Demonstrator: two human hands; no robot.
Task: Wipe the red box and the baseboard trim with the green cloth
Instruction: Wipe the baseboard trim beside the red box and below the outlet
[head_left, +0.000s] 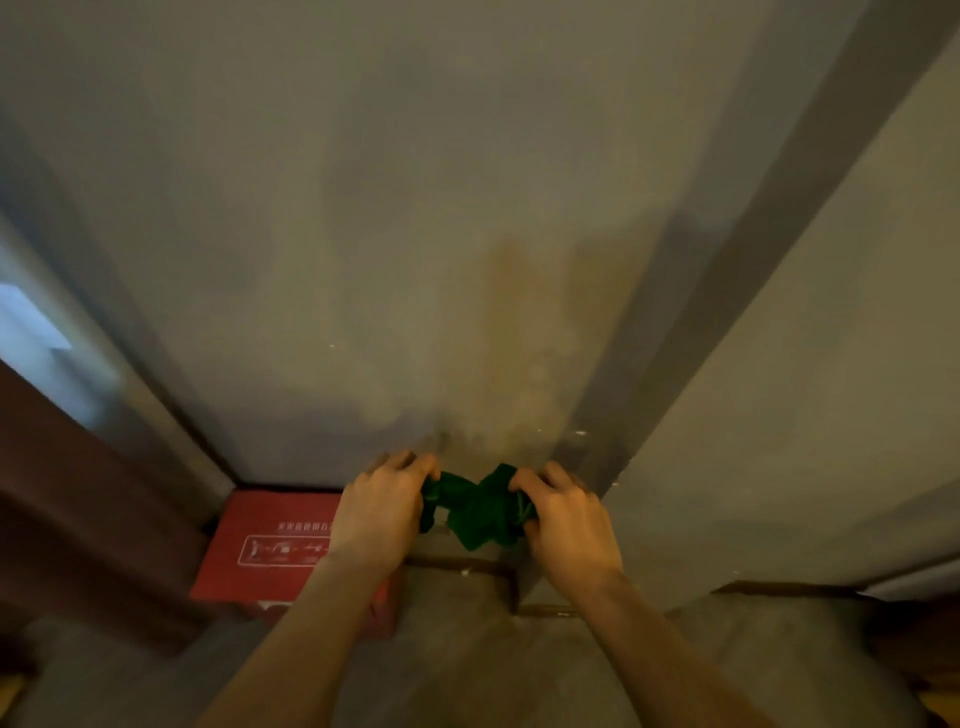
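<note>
A bunched green cloth (475, 512) is stretched between both my hands, in front of the grey wall near the floor. My left hand (382, 506) grips its left end and my right hand (563, 519) grips its right end. The red box (270, 545) stands on the floor against the wall, below and left of my left hand; white print shows on its top, and my left forearm covers its right part. A dark baseboard trim (457, 564) runs along the foot of the wall beneath the cloth and continues to the right as baseboard trim (779, 588).
A dark brown wooden door frame (78, 519) stands at the left beside the red box. A wall corner (613, 467) juts out just right of my hands. Grey floor (467, 665) lies under my arms.
</note>
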